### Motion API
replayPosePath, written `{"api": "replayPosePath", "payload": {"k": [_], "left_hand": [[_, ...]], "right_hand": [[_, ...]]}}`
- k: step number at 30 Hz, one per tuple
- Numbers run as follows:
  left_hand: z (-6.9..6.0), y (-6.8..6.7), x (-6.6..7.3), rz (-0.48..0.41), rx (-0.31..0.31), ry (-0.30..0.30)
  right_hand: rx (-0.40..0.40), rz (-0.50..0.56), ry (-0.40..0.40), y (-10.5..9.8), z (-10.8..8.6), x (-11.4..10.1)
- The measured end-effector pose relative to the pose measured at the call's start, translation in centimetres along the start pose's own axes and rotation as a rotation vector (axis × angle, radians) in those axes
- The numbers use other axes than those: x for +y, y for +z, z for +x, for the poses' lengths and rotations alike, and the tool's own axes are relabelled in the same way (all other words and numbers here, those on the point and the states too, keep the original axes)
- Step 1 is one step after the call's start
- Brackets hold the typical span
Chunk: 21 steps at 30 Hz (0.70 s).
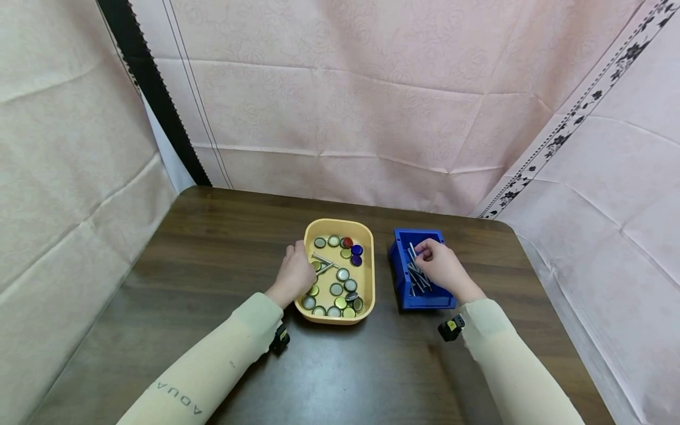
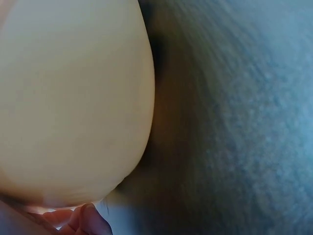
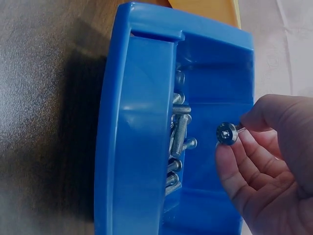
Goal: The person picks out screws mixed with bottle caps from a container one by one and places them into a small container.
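My left hand (image 1: 294, 274) grips the left rim of a yellow tray (image 1: 370, 271), its fingertips mostly hidden in the head view. In the left wrist view, the tray's outer wall (image 2: 73, 107) fills the left side and a few fingers (image 2: 90, 220) show at its lower edge. Metal bottle caps and two long bolts (image 1: 325, 270) lie in the tray, close to that hand. Over a blue bin (image 1: 427, 303), my right hand (image 1: 438, 265) pinches a metal bolt (image 3: 226, 133) between thumb and fingertips, head toward the camera. More bolts (image 3: 181, 134) lie loose inside the bin.
Both containers stand near the back of a dark wooden table (image 1: 319, 378), the bin right of the tray with a gap between. Pale patterned cloth (image 1: 345, 106) hangs behind the table and at both sides. The tray's caps include silver, yellow-green, blue and red ones.
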<state>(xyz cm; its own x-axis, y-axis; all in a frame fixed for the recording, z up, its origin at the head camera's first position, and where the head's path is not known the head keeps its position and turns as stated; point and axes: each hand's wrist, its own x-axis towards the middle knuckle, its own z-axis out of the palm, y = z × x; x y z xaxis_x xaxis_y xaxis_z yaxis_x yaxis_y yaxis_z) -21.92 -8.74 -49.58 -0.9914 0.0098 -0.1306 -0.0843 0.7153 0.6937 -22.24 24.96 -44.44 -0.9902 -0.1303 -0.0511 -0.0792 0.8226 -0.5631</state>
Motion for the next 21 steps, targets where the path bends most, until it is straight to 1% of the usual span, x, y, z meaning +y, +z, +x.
{"api": "replayPosePath", "payload": {"k": [10,15,21], "left_hand": [[0.16,0.15,-0.15,-0.012,-0.001,-0.004],[0.11,0.06,-0.09,-0.013,-0.007,-0.014],[0.15,0.11,-0.13,-0.015,-0.006,-0.012]], "right_hand": [[-0.044,-0.006,0.023,-0.10,-0.32,0.25],[-0.037,-0.011,0.017,-0.05,-0.37,0.44],[-0.034,-0.019,-0.006,0.05,-0.47,0.36]]}}
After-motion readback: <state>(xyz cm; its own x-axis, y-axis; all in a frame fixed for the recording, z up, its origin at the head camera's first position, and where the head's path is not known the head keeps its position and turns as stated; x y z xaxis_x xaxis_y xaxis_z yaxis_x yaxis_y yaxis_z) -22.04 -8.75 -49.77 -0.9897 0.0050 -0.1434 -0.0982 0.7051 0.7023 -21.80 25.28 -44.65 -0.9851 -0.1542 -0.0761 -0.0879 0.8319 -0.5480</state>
